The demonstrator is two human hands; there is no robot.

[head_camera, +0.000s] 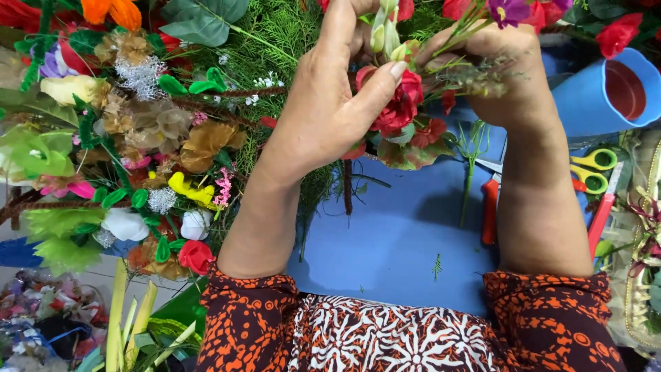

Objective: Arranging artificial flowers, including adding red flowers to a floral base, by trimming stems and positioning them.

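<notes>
Both hands were raised over the blue table top, working one small bunch of artificial flowers. Left hand curled about the stems of the bunch, thumb pressed against a red rose, seemingly to steady the bloom. Right hand closed on thin green stems at the bunch's far right side, fingers folded narrow, a purple flower standing above the knuckles. Pale cream buds stood up between the two hands. Bunch was held off the table, likely so the stems hung free.

To the left lay a heap of mixed artificial flowers and foliage, within easy reach. Right of the forearms: yellow-handled scissors, an orange-handled tool, and farther off a blue cup on its side.
</notes>
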